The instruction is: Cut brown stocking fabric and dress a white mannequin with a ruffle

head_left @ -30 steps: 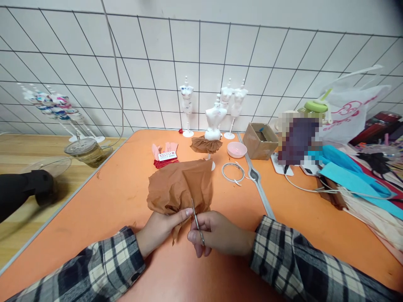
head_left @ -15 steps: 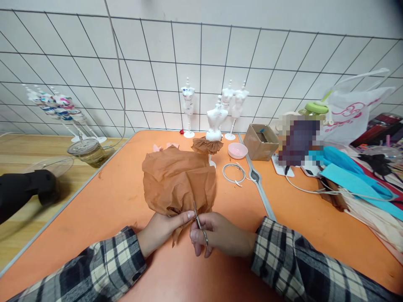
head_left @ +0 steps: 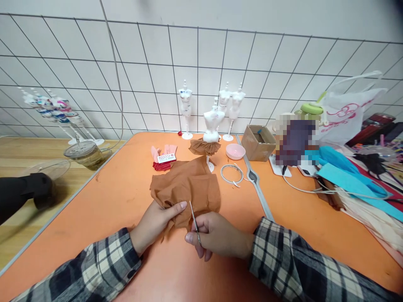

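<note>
A crumpled piece of brown cloth [head_left: 195, 184] hangs over the orange tabletop [head_left: 126, 188] in front of me. My left hand [head_left: 160, 220] grips its near edge, thumb on top and the other fingers hidden under the fabric. In my right hand [head_left: 217, 235] is a small pair of metal scissors [head_left: 194, 222], its blades pointing away from me against the cloth. I cannot tell whether the blades are apart. Just beyond the cloth stands a white mini dress form [head_left: 213, 123] with a ruffled brown skirt [head_left: 204, 147] around its base.
Behind are more small dress forms [head_left: 185, 102]. A pink bowl [head_left: 235, 151], a wire coil [head_left: 232, 174] and a cardboard box [head_left: 258, 142] sit to the right. Pink and red fabric pieces [head_left: 162, 165] lie at left. Blue cloth [head_left: 349, 180] and a plastic bag [head_left: 343, 113] crowd the far right.
The brown cloth has dropped lower and turned, uncovering the pink and red pieces behind it. The scissors have shifted slightly left, and more of the blades shows.
</note>
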The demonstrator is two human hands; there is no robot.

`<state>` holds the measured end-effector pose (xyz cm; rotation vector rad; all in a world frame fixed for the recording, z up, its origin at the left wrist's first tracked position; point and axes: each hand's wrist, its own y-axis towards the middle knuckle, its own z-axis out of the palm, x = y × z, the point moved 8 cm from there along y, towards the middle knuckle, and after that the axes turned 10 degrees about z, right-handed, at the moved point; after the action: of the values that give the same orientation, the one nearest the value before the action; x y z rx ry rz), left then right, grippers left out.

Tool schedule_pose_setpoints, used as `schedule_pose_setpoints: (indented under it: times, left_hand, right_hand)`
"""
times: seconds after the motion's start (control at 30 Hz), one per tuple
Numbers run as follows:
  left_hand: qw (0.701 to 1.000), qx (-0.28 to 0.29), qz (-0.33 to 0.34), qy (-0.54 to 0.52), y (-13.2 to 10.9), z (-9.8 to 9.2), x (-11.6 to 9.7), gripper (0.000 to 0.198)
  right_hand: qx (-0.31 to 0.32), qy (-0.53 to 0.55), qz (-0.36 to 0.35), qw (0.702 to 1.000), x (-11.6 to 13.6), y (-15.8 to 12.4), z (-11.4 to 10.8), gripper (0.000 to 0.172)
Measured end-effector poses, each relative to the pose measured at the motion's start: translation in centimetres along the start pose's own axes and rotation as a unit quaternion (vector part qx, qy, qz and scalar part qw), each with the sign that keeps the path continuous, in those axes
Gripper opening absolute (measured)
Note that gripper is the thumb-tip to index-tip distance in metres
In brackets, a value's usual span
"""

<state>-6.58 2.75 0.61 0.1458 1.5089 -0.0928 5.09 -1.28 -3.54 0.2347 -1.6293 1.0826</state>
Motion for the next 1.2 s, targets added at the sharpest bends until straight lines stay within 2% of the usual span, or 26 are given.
schedule_pose_setpoints:
  times: [0.13,0.23,0.33,0.43,0.57,0.73,0.93,1.2]
  left_hand:
    - [0.999,-0.009,0.015,0.039,-0.1,0.1,0.3,0.031]
    - [0.997,-0.005,0.012,0.073,-0.5,0.2,0.6,0.035]
    - [0.996,-0.007,0.019,0.092,-0.6,0.3,0.2,0.044]
    - [0.995,-0.013,0.031,0.092,-0.4,0.5,-0.6,0.048]
    - [0.995,-0.004,0.04,0.091,-0.4,0.9,-1.2,0.042]
    - [0.998,0.007,0.017,0.054,-0.6,0.8,-0.3,0.04]
    - [0.996,-0.019,0.029,0.085,-0.6,0.4,-0.5,0.045]
    - [0.994,-0.001,0.046,0.102,-0.7,0.7,-0.8,0.036]
  right_hand:
    - [-0.005,0.033,-0.002,0.999,0.3,-0.2,0.0,0.029]
    - [0.004,0.063,-0.03,0.998,0.9,-0.6,0.0,0.036]
    - [0.023,0.078,-0.052,0.995,1.1,-0.8,0.1,0.041]
    - [0.029,0.067,-0.039,0.997,0.8,-0.7,0.2,0.042]
    - [0.015,0.049,-0.029,0.998,0.7,-0.6,0.2,0.04]
    - [0.016,0.051,-0.027,0.998,0.7,-0.6,0.2,0.039]
    - [0.013,0.026,-0.029,0.999,0.3,-0.5,0.2,0.035]
    - [0.011,0.03,-0.026,0.999,0.3,-0.4,0.2,0.038]
